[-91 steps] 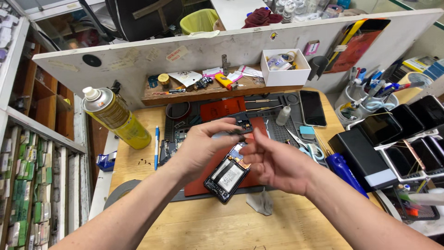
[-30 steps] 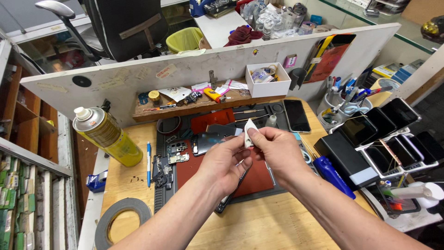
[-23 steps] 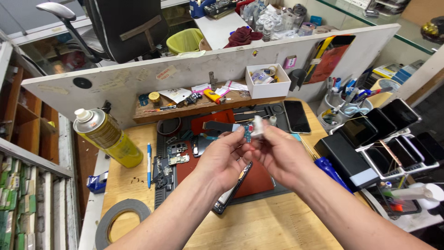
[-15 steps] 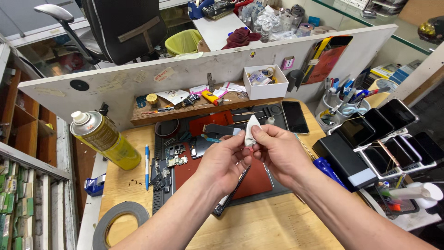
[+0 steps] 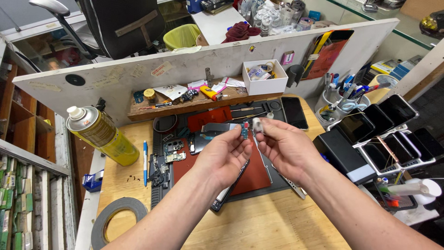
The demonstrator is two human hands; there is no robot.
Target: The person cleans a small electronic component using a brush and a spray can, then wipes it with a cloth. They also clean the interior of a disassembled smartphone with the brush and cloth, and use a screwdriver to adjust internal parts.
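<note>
My left hand (image 5: 224,155) is raised over the red work mat (image 5: 252,173) and pinches a small blue-green circuit board (image 5: 244,131) between thumb and fingers. My right hand (image 5: 282,146) is close beside it, fingertips shut on a small white part (image 5: 257,125) held next to the board. Under my left wrist a dark opened phone (image 5: 229,187) lies on the mat, mostly hidden. Loose phone boards (image 5: 171,153) lie on the dark mat to the left.
A yellow spray can (image 5: 101,136) stands at left, a tape roll (image 5: 118,222) at the front left, a blue pen (image 5: 145,162) beside the mat. A wooden shelf (image 5: 185,99) holds small tools and a white box (image 5: 264,76). Several phones (image 5: 397,125) stand in a rack at right.
Three seconds ago both hands held a dark phone body low over the mat. That now lies on the mat, and the hands have risen with the small board and white part.
</note>
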